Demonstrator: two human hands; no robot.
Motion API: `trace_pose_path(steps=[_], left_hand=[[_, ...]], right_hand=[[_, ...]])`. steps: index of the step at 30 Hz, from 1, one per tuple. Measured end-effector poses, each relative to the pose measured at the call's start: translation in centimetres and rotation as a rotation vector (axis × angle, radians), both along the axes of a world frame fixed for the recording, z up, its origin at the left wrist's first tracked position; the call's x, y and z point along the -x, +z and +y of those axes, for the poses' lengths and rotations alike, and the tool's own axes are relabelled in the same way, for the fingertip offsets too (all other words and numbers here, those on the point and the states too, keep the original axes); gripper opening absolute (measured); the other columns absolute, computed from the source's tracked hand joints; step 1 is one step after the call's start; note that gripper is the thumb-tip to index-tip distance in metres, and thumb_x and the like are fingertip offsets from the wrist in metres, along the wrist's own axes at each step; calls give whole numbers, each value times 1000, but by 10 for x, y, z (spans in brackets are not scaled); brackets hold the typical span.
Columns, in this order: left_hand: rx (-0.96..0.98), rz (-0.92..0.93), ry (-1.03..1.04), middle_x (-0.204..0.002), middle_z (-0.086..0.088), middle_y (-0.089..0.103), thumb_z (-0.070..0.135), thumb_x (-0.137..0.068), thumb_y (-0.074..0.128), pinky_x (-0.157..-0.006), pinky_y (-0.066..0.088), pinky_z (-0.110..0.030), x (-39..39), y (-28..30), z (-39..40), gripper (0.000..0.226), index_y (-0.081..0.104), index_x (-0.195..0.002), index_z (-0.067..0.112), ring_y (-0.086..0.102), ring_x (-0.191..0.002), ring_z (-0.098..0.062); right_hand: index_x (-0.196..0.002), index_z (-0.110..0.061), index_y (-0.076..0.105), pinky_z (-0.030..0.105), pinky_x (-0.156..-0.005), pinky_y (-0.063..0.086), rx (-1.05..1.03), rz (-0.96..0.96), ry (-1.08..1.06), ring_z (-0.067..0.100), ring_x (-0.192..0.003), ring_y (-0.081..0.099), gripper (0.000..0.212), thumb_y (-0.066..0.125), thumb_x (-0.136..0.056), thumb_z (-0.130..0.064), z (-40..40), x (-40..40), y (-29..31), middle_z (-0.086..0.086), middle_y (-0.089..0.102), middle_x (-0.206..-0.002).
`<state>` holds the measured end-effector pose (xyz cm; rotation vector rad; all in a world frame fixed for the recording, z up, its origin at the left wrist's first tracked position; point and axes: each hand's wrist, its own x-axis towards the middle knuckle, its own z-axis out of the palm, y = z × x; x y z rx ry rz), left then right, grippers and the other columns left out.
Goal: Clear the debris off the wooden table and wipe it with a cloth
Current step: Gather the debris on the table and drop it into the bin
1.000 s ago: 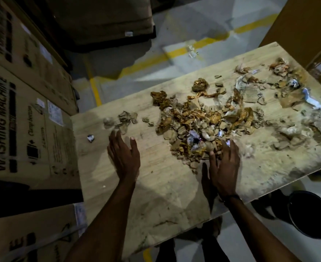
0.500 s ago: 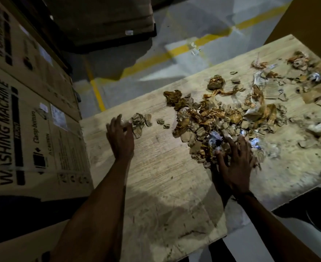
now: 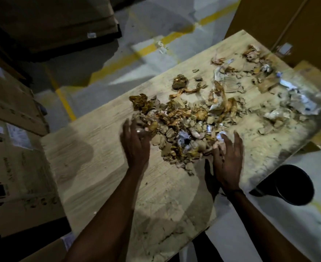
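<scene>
A pile of debris, torn cardboard bits, brown crumpled scraps and white paper, covers the middle of the wooden table. More debris lies spread toward the far right corner. My left hand presses with straight fingers against the pile's left edge, small scraps bunched against its fingertips. My right hand lies flat with spread fingers at the pile's near right edge. No cloth is in view.
A black bucket stands on the floor below the table's near right edge. Large cardboard boxes line the left side. The grey floor with yellow lines lies beyond, and a brown box at the far right.
My left hand swept right across the table, pushing the small scraps from the left into the main pile. My right hand stayed at the pile's near edge.
</scene>
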<state>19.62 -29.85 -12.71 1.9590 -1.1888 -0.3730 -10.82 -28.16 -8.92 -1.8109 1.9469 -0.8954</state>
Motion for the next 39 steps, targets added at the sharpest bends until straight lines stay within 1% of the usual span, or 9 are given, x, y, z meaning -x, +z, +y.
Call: trace_pose_path(steps=[4,8,11,14,18,24,30,35,39], left_hand=[[-32,-24,-54,-162,-14,46,49,-104,46,-120,34,-59,9,-3,-13,62,54,-151,12,39,-151,-33],[-43,43,-130,-164,-11,43,51,-105,43,-123,34,-48,56,-1,-17,61,51,-154,15,37,-152,-28],[-76,118,-157,-168,-6,36,51,-106,43,-126,31,-44,92,2,-22,60,46,-157,19,31,-156,-24],[-34,189,-80,-171,-4,29,61,-106,39,-124,32,-52,104,8,-21,65,45,-157,21,26,-158,-22],[-14,41,78,-173,-3,22,60,-107,36,-126,29,-52,127,20,11,61,40,-160,29,23,-160,-23],[-126,-93,45,-176,-3,11,54,-109,39,-130,12,-55,184,13,12,57,39,-161,30,10,-163,-25],[-253,-211,70,-176,-2,12,67,-104,25,-125,18,-61,189,49,11,66,32,-161,35,13,-162,-31],[-56,-187,-177,-162,-10,41,43,-96,52,-125,23,-64,198,98,-12,51,60,-140,19,33,-153,-33],[-31,-196,-408,-158,-10,45,38,-97,53,-126,17,-62,230,133,-42,49,58,-141,19,35,-152,-31]], right_hand=[[-161,-20,38,55,-129,19,-117,-50,-195,30,-163,12,61,42,-106,-46,-8,24,-9,10,17,-176],[-169,-22,14,52,-132,5,-231,-24,-123,21,-164,-1,72,25,-105,-53,-16,9,-23,4,3,-178],[-170,-23,9,43,-133,0,-248,-111,-26,13,-163,-7,70,27,-108,-52,-17,-10,-19,-1,-2,-178],[-169,-22,14,42,-133,7,-197,-202,-79,13,-164,-3,68,32,-108,-49,-19,-2,-12,-1,2,-178],[-168,-26,17,49,-132,14,-172,-202,-150,15,-164,2,66,33,-110,-54,-15,26,-14,-1,6,-178],[-169,-24,-2,43,-133,-3,-213,-82,35,15,-163,-13,71,24,-110,-54,-24,10,-21,2,-8,-178],[-169,-26,4,45,-133,8,-190,-172,40,12,-163,-11,70,30,-110,-52,-23,38,-5,-5,-6,-178],[-168,-22,17,48,-132,18,-130,-106,1,18,-164,4,64,36,-112,-49,-26,97,40,-3,6,-177],[-167,-17,23,50,-130,22,-124,-40,-26,23,-163,10,70,38,-110,-54,-46,147,72,3,13,-177]])
